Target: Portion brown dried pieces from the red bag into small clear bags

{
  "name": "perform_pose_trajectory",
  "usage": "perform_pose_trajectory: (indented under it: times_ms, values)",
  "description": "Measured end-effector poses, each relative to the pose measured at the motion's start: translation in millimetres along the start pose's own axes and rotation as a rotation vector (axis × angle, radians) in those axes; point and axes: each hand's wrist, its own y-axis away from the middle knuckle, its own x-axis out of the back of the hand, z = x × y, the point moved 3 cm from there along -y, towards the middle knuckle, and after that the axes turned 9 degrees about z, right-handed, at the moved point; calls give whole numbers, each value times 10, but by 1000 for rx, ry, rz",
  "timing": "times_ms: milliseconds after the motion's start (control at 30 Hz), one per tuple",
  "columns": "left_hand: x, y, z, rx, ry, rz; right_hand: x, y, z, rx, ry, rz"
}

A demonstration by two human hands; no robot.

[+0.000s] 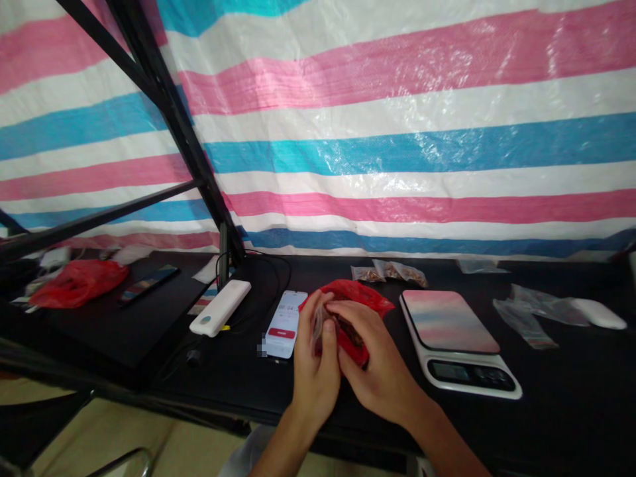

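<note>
My left hand is closed round a small clear plastic bag, over the left side of an open red plastic bag. Brown contents, too small to name, show inside the red bag. Curled over those contents is my right hand, its fingertips meeting the clear bag beside my left fingers. What the right hand grips is hidden. A kitchen scale with a bare, reflecting plate stands to the right. Left of my hands lies a phone with a lit timer screen.
Filled small bags lie behind the red bag. Several flat clear bags and a white mouse-like object are at right. A white power bank, cables and a black metal post stand left. Striped sheeting hangs behind.
</note>
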Motion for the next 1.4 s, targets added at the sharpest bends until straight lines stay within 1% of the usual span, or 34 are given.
perform_pose_trajectory:
  times_ms: [67,133,233,333,400,500,533,600,667,733,800,900,1067,1133,1200,1267,1400]
  values:
    - [-6,4,47,39,39,-61,-12,20,-35,-2,-3,-1]
    - [-3,4,47,91,67,-108,13,25,-16,0,33,14]
    - [23,12,-10,147,152,-184,164,15,126,-8,124,57]
    - [105,25,-68,128,177,-208,484,16,404,-49,271,167]
    - [192,26,-80,77,92,-185,752,47,631,-81,369,230]
    - [324,15,-56,-20,-93,-142,1103,141,936,-90,561,220]
    - [357,9,-44,-44,-133,-129,1191,181,1010,-95,623,215]
    - [401,-4,-25,-72,-181,-95,1299,256,1100,-121,712,189]
    - [412,-13,-15,-87,-210,-60,1336,306,1100,-158,747,187]
    - [396,-14,-8,-116,-241,-36,1338,311,1025,-173,732,221]
    - [366,-2,4,-174,-265,-34,1346,281,920,-168,696,289]
    - [324,37,20,-262,-287,-43,1404,232,809,-168,625,430]
    - [264,115,52,-380,-295,-36,1476,245,803,-176,489,599]
    - [233,139,76,-439,-274,-54,1481,268,824,-168,471,612]
    - [210,154,100,-480,-244,-77,1485,288,851,-155,463,579]
    - [203,160,123,-504,-212,-89,1508,309,889,-145,461,547]
    - [208,159,159,-529,-183,-97,1596,344,978,-148,463,527]
